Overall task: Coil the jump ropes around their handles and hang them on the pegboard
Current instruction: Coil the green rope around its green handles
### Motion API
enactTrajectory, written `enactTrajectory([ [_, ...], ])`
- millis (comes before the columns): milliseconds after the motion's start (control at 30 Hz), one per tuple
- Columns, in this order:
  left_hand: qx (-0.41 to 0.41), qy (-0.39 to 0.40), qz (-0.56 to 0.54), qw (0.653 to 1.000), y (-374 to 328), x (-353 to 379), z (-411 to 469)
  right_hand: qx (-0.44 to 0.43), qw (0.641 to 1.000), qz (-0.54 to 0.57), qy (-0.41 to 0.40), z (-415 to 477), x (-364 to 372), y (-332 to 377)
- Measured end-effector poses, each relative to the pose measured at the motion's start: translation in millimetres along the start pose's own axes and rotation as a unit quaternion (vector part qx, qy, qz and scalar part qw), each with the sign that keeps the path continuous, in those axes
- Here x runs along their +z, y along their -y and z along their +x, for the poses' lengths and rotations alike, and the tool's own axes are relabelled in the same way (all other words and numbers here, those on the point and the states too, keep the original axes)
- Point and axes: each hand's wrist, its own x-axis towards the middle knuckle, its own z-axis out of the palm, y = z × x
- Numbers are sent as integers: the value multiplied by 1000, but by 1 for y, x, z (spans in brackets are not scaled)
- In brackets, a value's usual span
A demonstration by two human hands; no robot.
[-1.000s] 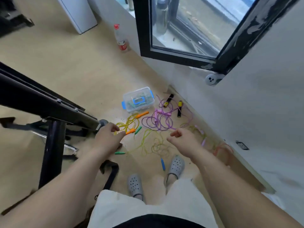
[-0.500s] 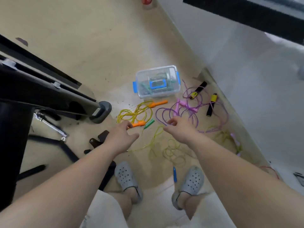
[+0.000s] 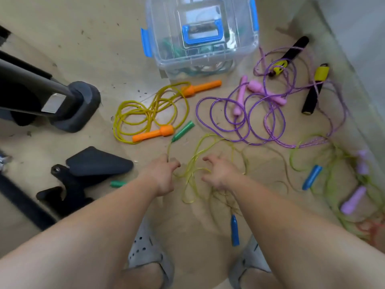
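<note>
Machine foot (image 3: 75,105): grey, on the floor at far left.
Orange rope (image 3: 145,113): yellow cord in loose loops on the floor, uncoiled, with an orange handle at either edge.
Box (image 3: 162,57): clear with blue latches, lid on, at top centre.
Green handle (image 3: 183,129): just beside the lower orange handle; its pale cord runs down to my left hand.
Left hand (image 3: 162,174): my fingers are curled at that cord. I cannot tell whether they pinch it.
Pale rope (image 3: 193,163): slack loops on the floor between my two hands, uncoiled.
Right hand (image 3: 220,174): my fingers are spread and half bent over the loops, grasping nothing.
Blue handle (image 3: 234,230): on the floor below my right hand, between my shoes.
Purple rope (image 3: 239,122): wide loops right of centre, with pink handles lying among them.
Black handles (image 3: 312,94): yellow collars, near the wall; their thin cord is tangled with the purple rope.
Green cord (image 3: 333,163): a heap at far right, blurred, with another blue handle and lilac handles among it.
</note>
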Motion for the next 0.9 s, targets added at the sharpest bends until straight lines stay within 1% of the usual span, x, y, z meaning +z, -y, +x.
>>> enactTrajectory([
  [100,11,-11,72,997,5,20,18,-4,1000,-6,-2,16,16,-11],
  [267,41,-30,145,988,11,42,36,-24,999,-10,-26,30,35,-29],
  [400,44,-42,145,988,6,40,33,-22,999,-15,-25,27,39,-25],
  [500,51,-2,104,993,3,32,25,-36,999,4,-38,24,35,-14],
  [567,44,3,61,997,-3,18,9,-56,997,20,-57,12,26,-4],
  [633,55,-27,8,998,-13,-1,-17,-97,994,32,-41,-16,9,7],
  [733,83,-84,-88,989,-41,-42,-82,-154,988,-2,-6,-79,-18,27],
  [800,84,-119,-151,978,-62,-75,-140,-158,987,8,-37,-132,-38,37],
  [900,69,-175,-164,968,-94,-129,-239,-148,982,35,-109,-222,-77,44],
])
